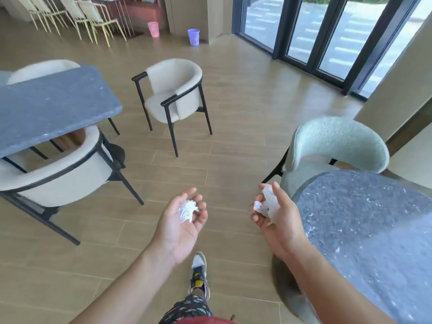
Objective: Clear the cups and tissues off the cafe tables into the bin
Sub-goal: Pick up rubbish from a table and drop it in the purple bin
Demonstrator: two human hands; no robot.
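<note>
Over the floor [233, 136], left hand [180, 223] half-curled around a tissue [187, 212], right hand [280, 223] curled around second tissue [258, 206] and cup [272, 202].

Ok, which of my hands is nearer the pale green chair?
Right. The right hand, gripping a crumpled cup, is just left of the pale green chair; the left hand, cupping a tissue, is farther left over the floor.

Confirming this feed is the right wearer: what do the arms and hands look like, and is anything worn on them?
The left hand and right hand are ungloved, with no rings, watch or bands visible. No sleeves show up to the frame edge.
</note>
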